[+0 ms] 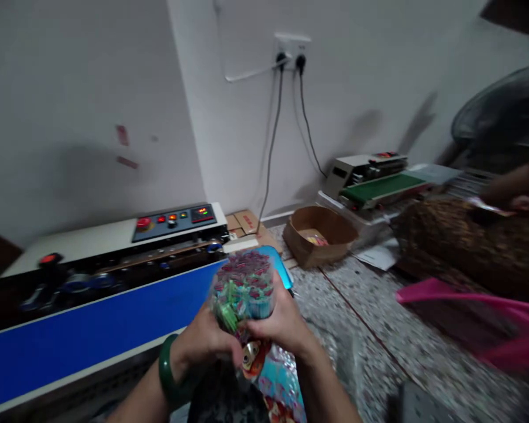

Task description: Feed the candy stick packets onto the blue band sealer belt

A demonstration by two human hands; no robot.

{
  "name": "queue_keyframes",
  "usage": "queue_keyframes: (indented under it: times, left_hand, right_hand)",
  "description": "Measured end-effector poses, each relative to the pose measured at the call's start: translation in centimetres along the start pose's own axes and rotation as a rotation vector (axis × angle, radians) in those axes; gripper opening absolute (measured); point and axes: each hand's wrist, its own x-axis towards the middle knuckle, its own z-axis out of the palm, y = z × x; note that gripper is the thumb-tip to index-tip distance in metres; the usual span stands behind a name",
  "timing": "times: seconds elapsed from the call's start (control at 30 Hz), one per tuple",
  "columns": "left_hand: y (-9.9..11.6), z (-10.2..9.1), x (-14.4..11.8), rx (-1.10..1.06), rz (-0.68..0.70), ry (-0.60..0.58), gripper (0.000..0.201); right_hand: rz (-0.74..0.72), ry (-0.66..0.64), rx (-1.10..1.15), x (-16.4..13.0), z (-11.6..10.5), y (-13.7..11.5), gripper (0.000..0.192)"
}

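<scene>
Fingers [235, 352] of both hands clenched on a clear plastic packet stuffed with small green, red and blue wrapped sweets [243, 289]!

Left hand [209, 346] grips the packet's lower edge from eight o'clock, a green jade-like bangle [170, 373] on that wrist; right hand [282, 326] closes in from four o'clock, thumbs meeting at a round metallic label [251, 355]. Both forearms rise from the bottom edge, wrists cocked inward, holding the packet upright at centre, in front of the long blue-and-white sealing machine with a button panel [101, 317] at nine o'clock. Risk, I'd say: the slick film could slip or burst under that squeeze, spilling sweets onto the speckled stone floor [361, 317]. Another person's patterned sleeve [458, 241] shows at three o'clock.
</scene>
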Motion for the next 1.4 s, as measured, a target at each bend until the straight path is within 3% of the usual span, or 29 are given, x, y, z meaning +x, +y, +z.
queue_keyframes:
  times: [0.13, 0.23, 0.37, 0.53, 0.67, 0.8, 1.0, 1.3, 1.4]
  left_hand:
    - [2.7, -3.5, -3.0, 0.048, 0.072, 0.164, 0.054]
    - [3.3, -6.2, -4.7, -0.048, 0.166, 0.227, 0.051]
    - [2.6, -9.0, -6.1, -0.192, 0.161, 0.221, 0.049]
    - [1.8, -11.2, -7.0, -0.337, 0.133, 0.237, 0.048]
    - [1.3, -12.8, -7.9, -0.457, 0.135, 0.219, 0.050]
    - [0.9, -14.3, -9.0, -0.562, 0.154, 0.142, 0.056]
    - [0.8, -14.9, -9.4, -0.721, 0.101, 0.069, 0.055]
    - [-0.1, -16.1, -9.4, -0.745, 0.110, 0.213, 0.056]
    - [-0.3, -16.3, -9.3, -0.746, 0.103, 0.222, 0.057]
  right_hand:
    - [-0.118, -0.072, -0.143, 2.0, 5.7, -1.4, 0.088]
    - [-0.139, -0.120, -0.195, 2.9, 9.0, -1.7, 0.086]
    - [-0.053, -0.213, -0.160, 3.7, 12.0, -1.4, 0.086]
    - [0.005, -0.240, -0.021, 4.6, 14.4, -0.5, 0.067]
    - [0.110, -0.223, 0.157, 4.9, 15.3, 0.0, 0.045]
    - [0.167, -0.291, 0.251, 5.0, 15.5, 0.5, 0.045]
    - [0.086, -0.093, 0.213, 5.1, 16.3, 0.8, 0.036]
    - [0.114, 0.059, 0.308, 5.0, 15.5, 2.0, 0.023]
    - [0.098, 0.035, 0.293, 4.5, 15.9, 1.7, 0.026]
